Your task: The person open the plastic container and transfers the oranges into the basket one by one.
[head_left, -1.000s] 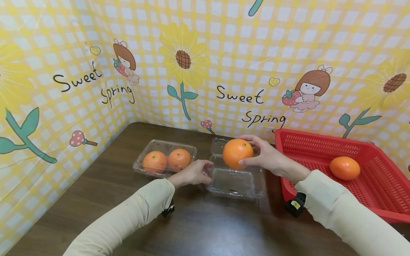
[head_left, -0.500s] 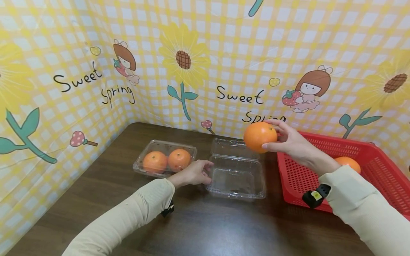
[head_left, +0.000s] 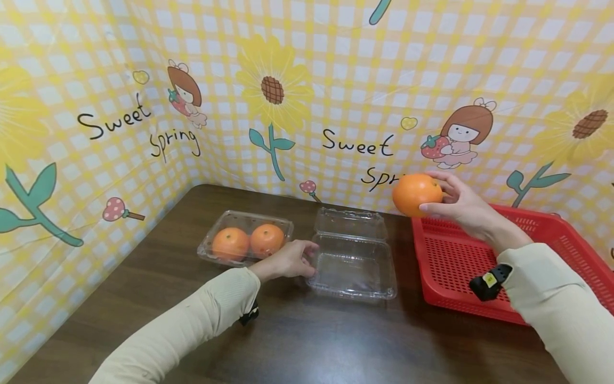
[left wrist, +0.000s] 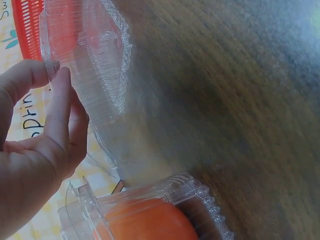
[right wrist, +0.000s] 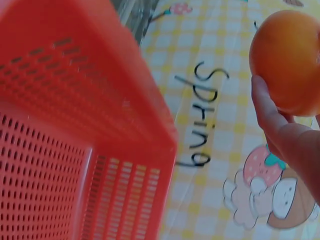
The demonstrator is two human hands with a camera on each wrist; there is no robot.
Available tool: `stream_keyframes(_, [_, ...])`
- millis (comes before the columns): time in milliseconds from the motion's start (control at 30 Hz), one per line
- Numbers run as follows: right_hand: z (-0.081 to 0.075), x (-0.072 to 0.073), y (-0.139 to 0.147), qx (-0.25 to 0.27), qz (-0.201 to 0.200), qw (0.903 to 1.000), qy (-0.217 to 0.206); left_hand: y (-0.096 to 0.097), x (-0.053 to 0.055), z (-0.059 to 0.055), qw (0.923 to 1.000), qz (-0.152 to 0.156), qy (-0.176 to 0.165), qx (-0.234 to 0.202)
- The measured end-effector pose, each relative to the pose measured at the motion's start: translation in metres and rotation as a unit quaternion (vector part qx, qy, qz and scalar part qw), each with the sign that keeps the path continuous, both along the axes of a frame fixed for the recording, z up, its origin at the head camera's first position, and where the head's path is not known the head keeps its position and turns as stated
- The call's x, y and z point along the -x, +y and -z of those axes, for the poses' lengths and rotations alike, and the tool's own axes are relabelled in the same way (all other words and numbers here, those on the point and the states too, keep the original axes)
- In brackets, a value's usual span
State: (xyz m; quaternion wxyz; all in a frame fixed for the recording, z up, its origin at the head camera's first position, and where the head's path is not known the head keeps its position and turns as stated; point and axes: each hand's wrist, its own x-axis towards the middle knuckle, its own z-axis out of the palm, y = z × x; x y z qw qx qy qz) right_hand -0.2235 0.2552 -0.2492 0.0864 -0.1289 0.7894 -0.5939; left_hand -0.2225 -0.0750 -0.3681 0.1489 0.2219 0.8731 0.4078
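Observation:
My right hand (head_left: 462,205) grips an orange (head_left: 416,195) in the air, above the near left corner of a red basket (head_left: 455,298). In the right wrist view the orange (right wrist: 287,62) shows with fingers along its side. My left hand (head_left: 290,260) pinches the left edge of a clear plastic clamshell box (head_left: 352,272), whose lid (head_left: 350,221) lies folded back. Nothing is inside that box. The left wrist view has thumb and fingertips of the left hand (left wrist: 55,120) meeting at the rim of the clamshell box (left wrist: 95,55).
Left of the left hand, a second clear clamshell box (head_left: 240,218) holds two oranges (head_left: 230,244) under its lid. Dark wooden table (head_left: 288,336) runs along the front. A yellow checked cloth (head_left: 336,80) hangs behind and at the left.
My right hand has lifted the orange up and to the right, from over the clamshell box toward the basket. The right forearm now covers the basket's orange. My left hand stays put.

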Motion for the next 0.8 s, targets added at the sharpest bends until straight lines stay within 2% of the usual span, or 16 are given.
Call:
stream_keyframes(233, [0.006, 0.005, 0.018, 0.005, 0.030, 0.9995, -0.002, -0.001, -0.001, 0.000, 1.0000, 0.000, 0.003, -0.001])
stream_keyframes(433, [0.012, 0.008, 0.039, 0.043, 0.054, 0.9975, -0.013, -0.001, -0.001, -0.001, 0.9999, 0.006, 0.009, -0.001])
stream_keyframes(500, [0.015, 0.009, 0.046, 0.064, 0.054, 0.9964, -0.018, -0.001, -0.001, -0.001, 0.9999, 0.007, 0.011, -0.001])
stream_keyframes(567, [0.018, 0.010, 0.050, 0.063, 0.063, 0.9958, -0.020, -0.001, -0.001, -0.001, 0.9999, 0.008, 0.011, -0.003])
stream_keyframes(667, [0.021, 0.011, 0.057, 0.095, 0.053, 0.9938, -0.023, -0.001, -0.001, -0.001, 0.9999, 0.008, 0.008, -0.005])
stream_keyframes(800, [0.023, 0.013, 0.062, 0.094, 0.054, 0.9937, -0.029, -0.001, -0.001, -0.001, 0.9999, 0.007, 0.001, -0.011])
